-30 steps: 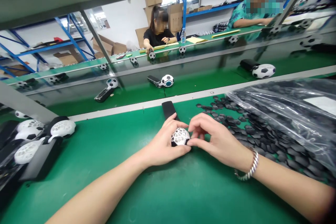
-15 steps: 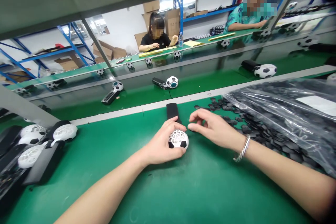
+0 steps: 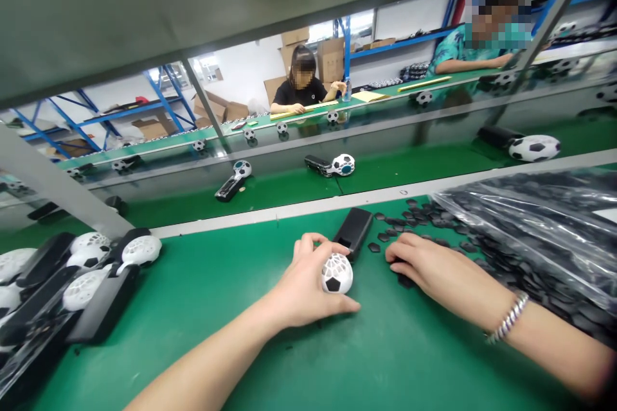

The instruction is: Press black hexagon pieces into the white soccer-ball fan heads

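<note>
My left hand [image 3: 308, 286] curls around the white ball head [image 3: 337, 274] of a handheld device, patterned like a football with an open lattice on top and black pentagons below. Its thumb stretches out along the near side, and the other fingertips rest at the far side. The device's black handle [image 3: 355, 231] lies on the table, pointing away and to the right. My right hand [image 3: 424, 263] is low over the table, fingers bent together at the edge of the scattered black pentagon pieces [image 3: 448, 221]. What its fingertips pinch, if anything, is hidden.
A clear plastic bag [image 3: 530, 218] lies over more black pieces at right. Several ball-headed devices [image 3: 87, 289] are piled at left. Beyond the pale ledge [image 3: 270, 215], a green conveyor belt [image 3: 284, 186] carries more devices. Two people [image 3: 308, 87] sit across the line.
My right hand has moved right, away from the ball to the black pieces. The device has turned, its handle swinging right, and my left thumb has spread outward. The camera view has shifted.
</note>
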Available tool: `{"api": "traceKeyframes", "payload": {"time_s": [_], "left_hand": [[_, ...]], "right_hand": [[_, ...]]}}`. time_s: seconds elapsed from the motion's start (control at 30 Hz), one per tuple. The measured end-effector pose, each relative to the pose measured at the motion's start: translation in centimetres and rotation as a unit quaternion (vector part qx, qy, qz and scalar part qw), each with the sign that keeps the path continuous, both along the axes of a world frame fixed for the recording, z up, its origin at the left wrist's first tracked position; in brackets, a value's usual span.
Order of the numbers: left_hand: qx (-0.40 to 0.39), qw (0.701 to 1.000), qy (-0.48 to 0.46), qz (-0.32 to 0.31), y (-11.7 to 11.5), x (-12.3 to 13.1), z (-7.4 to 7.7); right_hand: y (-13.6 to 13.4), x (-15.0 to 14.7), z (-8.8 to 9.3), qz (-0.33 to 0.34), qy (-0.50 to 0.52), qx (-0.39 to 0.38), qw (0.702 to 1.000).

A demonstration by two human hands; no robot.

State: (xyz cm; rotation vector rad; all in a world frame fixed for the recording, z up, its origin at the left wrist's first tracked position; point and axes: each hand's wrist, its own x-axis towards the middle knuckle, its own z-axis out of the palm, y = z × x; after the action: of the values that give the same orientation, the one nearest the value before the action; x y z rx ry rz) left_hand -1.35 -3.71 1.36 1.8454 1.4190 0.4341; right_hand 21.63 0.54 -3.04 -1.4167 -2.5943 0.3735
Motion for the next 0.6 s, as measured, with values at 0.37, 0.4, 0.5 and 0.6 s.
{"api": "traceKeyframes", "payload": {"time_s": [0.37, 0.4, 0.5, 0.6], "left_hand": [[-0.013, 0.999, -0.032, 0.003, -0.3, 0.3, -0.2], [-0.019, 0.999, -0.040, -0.011, -0.3, 0.2, -0.1], [-0.024, 0.997, -0.056, -0.042, -0.2, 0.2, 0.1], [-0.012, 0.998, -0.049, -0.039, 0.0, 0.2, 0.0]], "right_hand": [[-2.0, -1.4, 1.1, 0.032, -0.056, 0.039, 0.997], [-1.9, -1.2, 1.2, 0.027, -0.039, 0.040, 0.998], [-1.5, -0.6, 1.1, 0.007, 0.014, 0.014, 1.000], [-0.9, 0.0, 1.1, -0.019, 0.046, -0.019, 0.999]]}}
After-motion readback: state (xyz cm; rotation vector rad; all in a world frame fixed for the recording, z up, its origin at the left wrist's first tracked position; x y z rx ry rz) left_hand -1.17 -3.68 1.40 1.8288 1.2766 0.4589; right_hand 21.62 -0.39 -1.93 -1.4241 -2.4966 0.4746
